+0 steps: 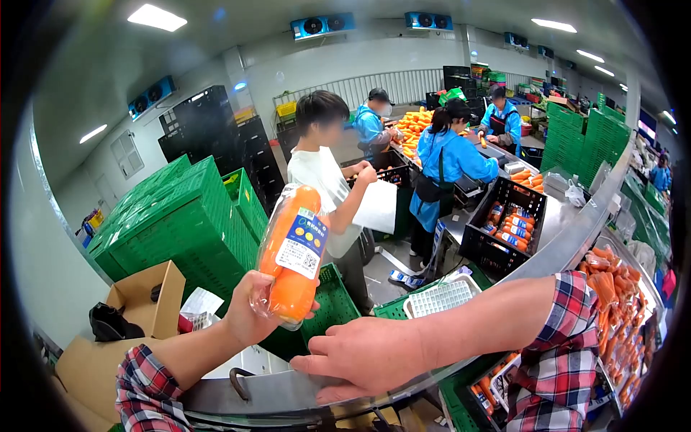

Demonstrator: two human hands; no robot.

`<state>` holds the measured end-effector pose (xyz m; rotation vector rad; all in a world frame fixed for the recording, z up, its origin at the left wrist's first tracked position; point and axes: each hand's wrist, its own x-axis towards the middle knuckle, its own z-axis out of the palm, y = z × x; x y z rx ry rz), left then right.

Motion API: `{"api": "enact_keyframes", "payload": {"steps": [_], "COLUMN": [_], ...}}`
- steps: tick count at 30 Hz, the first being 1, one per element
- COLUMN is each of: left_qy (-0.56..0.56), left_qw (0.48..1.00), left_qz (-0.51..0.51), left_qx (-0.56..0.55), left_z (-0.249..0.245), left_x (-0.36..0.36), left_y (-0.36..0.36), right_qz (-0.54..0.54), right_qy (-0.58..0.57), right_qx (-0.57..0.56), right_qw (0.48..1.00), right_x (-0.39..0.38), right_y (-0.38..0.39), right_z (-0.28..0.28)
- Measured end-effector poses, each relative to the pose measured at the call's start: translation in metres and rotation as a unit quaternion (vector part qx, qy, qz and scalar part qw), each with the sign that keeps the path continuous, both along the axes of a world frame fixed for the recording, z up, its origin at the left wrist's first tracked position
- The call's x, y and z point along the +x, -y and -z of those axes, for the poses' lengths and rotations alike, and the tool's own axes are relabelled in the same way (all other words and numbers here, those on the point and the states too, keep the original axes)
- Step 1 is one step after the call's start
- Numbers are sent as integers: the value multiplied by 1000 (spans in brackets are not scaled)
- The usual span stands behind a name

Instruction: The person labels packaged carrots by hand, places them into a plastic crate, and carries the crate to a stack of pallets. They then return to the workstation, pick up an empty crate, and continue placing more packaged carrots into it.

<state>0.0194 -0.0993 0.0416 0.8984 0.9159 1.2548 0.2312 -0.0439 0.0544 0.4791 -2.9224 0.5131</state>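
Observation:
My left hand grips a clear plastic bag of carrots near its lower end and holds it upright. A blue and white label with a square code faces me on the bag. Lower and to the right, my right hand reaches across with its back up and fingers stretched to the left, holding nothing. Beneath it runs the metal rim of a work surface. A green crate lies just beyond the bag.
Stacked green crates and an open cardboard box are on the left. A person in white stands ahead; several in blue work at a table. A black crate holds bagged carrots. More carrots lie at right.

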Motion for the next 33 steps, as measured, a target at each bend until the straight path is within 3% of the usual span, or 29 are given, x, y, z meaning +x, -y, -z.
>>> {"api": "enact_keyframes", "payload": {"steps": [19,29,30,33], "left_qy": [27,19,33,25], "left_qw": [997,994,992,988], "left_qz": [-55,-66,-91,-145], "left_qx": [-49,-86,-76,-52], "left_z": [22,32,41,31], "left_x": [-1,-8,-14,6], "left_y": [-5,-8,-12,-11], "right_qz": [-3,8,20,117], "right_qy": [18,-186,-127,-156], "right_qx": [-22,-56,-64,-86], "right_qw": [1000,981,990,977], "right_x": [2,-3,-1,5], "right_y": [-1,-7,-14,-40], "right_z": [2,19,4,-25]}}
